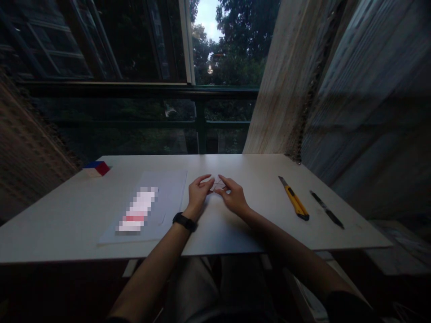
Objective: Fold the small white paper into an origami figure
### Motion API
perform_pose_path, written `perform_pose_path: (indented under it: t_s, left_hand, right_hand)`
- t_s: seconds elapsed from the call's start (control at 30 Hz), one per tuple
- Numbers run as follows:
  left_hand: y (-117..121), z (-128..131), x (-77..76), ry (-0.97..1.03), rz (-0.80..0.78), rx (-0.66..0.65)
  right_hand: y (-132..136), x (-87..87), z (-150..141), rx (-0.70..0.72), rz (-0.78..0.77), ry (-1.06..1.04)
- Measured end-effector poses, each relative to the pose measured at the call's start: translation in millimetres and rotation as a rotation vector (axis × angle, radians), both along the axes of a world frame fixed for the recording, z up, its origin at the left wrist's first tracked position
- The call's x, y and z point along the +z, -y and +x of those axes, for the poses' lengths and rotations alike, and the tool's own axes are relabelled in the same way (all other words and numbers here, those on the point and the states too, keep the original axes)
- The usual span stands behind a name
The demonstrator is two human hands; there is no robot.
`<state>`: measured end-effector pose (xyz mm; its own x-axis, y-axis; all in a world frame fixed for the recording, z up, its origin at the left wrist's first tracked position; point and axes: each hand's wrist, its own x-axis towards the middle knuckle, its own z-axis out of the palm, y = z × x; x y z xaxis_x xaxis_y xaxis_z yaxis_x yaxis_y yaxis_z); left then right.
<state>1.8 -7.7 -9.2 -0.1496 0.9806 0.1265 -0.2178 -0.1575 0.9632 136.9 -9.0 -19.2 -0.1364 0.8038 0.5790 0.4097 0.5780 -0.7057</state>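
Between my two hands is a small folded piece of white paper (218, 183), with thin dark crease or edge lines on it. My left hand (199, 193) pinches its left side between thumb and fingers. On the right side, my right hand (234, 194) grips it the same way, thumb below and fingers above. Both hands are just over the middle of the white table (229, 233). A dark band (184, 221) is around my left wrist. The fingers cover part of the paper, so its full shape cannot be made out.
White paper sheets (171, 193) lie left of my hands, partly blurred out. A blue, red and white cube (97, 168) sits at the far left. To the right are a yellow utility knife (293, 197), its blade showing, and a black pen (326, 209). Curtains (272, 80) hang beyond the table.
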Motion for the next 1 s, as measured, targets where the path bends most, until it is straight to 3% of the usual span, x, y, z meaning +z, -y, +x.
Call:
perform_pose_path:
  t_s: [0.47, 0.73, 1.0]
  left_hand:
    - [3.1, -1.6, -1.3, -0.471, 0.196, -0.053]
    - [1.7, -10.3, -1.1, -0.821, 0.345, 0.003]
    - [4.8, -7.6, 3.7, -0.674, 0.228, -0.094]
  right_hand:
    - [-11.1, -0.5, 14.4, -0.076, -0.028, 0.130]
    - [-18.1, 4.9, 26.5, 0.057, 0.007, 0.246]
    - [-14.4, 10.8, 27.0, 0.074, -0.203, 0.199]
